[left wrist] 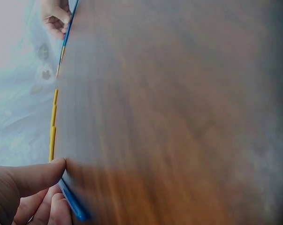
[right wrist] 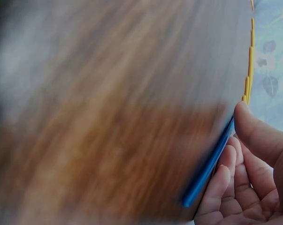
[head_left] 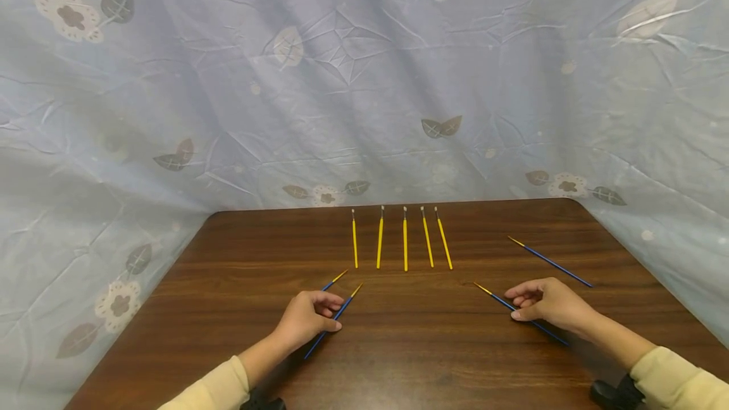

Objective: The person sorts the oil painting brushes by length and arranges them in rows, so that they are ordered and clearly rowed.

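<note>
L hand (head_left: 306, 316) pinching blue brush (head_left: 344, 309), R hand (head_left: 549, 304) 2nd brush (head_left: 502, 301), sleeves (head_left: 674, 375) head cam only

Left grip (head_left: 309, 319) pinch-curled, right grip (head_left: 551, 304) likewise

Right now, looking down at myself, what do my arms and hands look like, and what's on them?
The left sleeve and right sleeve are pale yellow, without visible markings, and end short of the wrists. Your left hand and right hand show no gloves or rings. A black object shows beside each sleeve, the left one partly cut off.
</note>
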A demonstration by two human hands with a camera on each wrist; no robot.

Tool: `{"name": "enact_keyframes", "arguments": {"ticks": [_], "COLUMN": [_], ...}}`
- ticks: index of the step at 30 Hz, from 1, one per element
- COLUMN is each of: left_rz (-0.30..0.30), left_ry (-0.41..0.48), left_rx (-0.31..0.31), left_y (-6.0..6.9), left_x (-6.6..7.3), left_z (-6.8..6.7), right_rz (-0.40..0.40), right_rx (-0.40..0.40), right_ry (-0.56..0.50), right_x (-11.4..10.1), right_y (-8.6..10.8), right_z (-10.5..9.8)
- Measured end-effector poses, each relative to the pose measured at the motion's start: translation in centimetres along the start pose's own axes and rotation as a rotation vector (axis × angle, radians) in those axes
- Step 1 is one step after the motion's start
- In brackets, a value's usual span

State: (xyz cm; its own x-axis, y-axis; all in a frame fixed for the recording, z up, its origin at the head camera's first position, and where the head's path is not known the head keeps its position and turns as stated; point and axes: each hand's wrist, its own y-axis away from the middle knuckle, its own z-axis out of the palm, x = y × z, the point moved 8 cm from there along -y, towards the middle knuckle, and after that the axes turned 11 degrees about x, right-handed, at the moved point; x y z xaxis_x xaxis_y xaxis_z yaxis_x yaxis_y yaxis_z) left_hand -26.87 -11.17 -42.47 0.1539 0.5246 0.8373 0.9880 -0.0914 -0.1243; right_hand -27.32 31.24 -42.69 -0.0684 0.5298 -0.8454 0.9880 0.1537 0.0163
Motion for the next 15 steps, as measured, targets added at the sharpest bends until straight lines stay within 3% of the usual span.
{"name": "enact_keyframes", "arguments": {"ticks": [15], "left_rz": [0.058], "left_ry": [-0.05], "left_rx": [0.031], "left_y": [0.29], "left_x": [0.43], "left_z": [-0.05], "right_rz": [0.008], "right_rx": [0.02], "right_ry": [0.037], "right_x": [-0.09], "right_y": [-0.04], "right_z": [0.02]}}
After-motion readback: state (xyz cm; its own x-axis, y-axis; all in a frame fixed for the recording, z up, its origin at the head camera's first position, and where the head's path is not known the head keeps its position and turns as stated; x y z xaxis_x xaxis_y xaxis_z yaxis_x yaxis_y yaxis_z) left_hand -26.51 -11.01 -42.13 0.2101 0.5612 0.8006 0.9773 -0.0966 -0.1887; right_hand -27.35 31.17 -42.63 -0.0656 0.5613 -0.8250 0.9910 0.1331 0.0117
